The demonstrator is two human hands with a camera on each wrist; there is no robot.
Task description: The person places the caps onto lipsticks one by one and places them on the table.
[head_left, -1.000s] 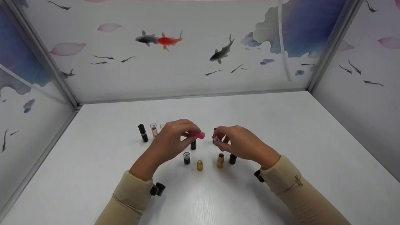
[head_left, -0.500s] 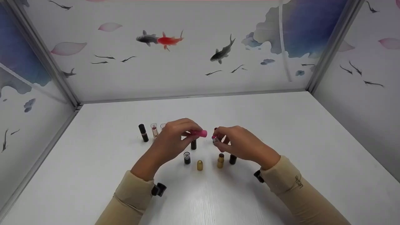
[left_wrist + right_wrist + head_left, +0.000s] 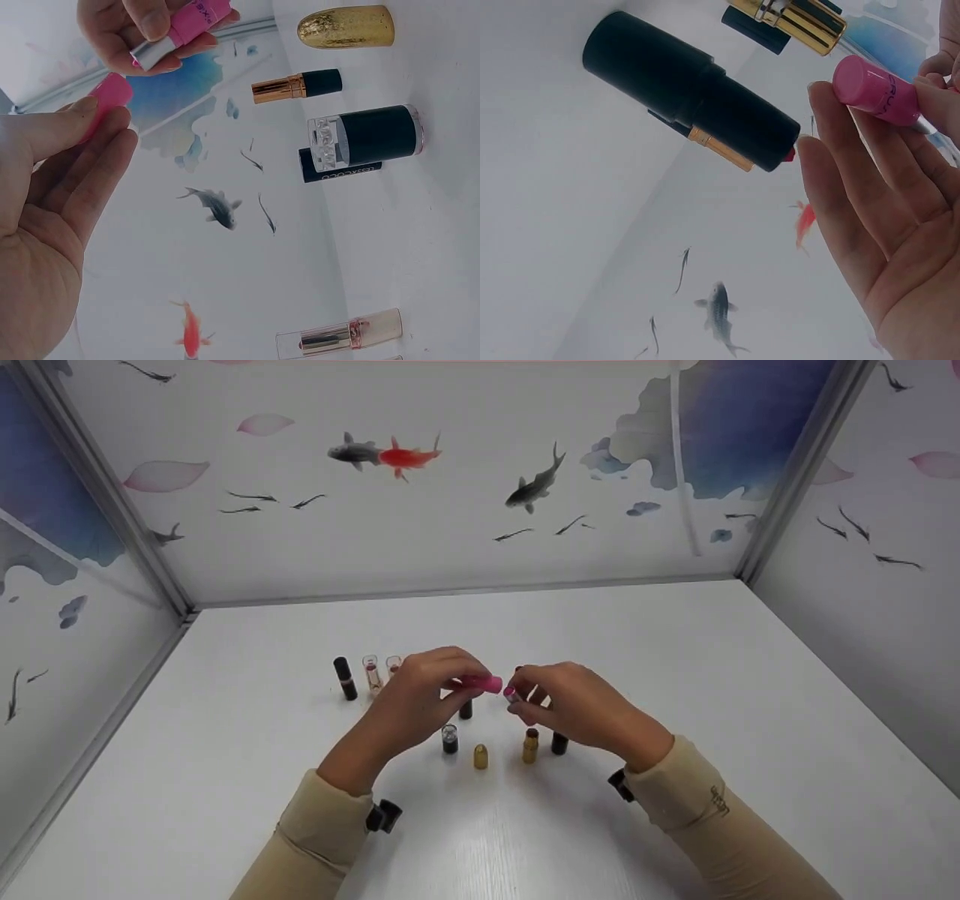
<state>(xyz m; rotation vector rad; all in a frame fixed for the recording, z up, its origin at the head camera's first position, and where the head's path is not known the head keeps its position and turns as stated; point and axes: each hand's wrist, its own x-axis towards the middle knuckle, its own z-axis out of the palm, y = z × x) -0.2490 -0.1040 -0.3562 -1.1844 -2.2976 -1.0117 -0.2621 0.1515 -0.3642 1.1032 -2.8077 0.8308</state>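
Observation:
Above the table, my left hand (image 3: 412, 697) pinches a pink lipstick cap (image 3: 491, 684) between thumb and fingers. Facing it, my right hand (image 3: 581, 701) holds a pink lipstick (image 3: 511, 695), uncapped, with its silver collar turned toward the cap. A small gap separates the two pieces. In the left wrist view, the cap (image 3: 114, 91) is partly covered by the thumb, and the lipstick's pink base (image 3: 196, 21) bears dark lettering. The right wrist view shows the base end of the lipstick (image 3: 877, 90) lying across the fingers.
Below the hands stand a gold cap (image 3: 481, 757), a gold lipstick tube (image 3: 530, 746), a clear-topped black tube (image 3: 449, 739) and a black piece (image 3: 559, 743). At the left are a black lipstick (image 3: 345, 679) and clear tubes (image 3: 373, 675). Patterned walls enclose the white table (image 3: 637, 637).
My left hand has shifted slightly right with the pink cap. The lipstick in my right hand has come slightly left, so the gap between the two pieces is narrower.

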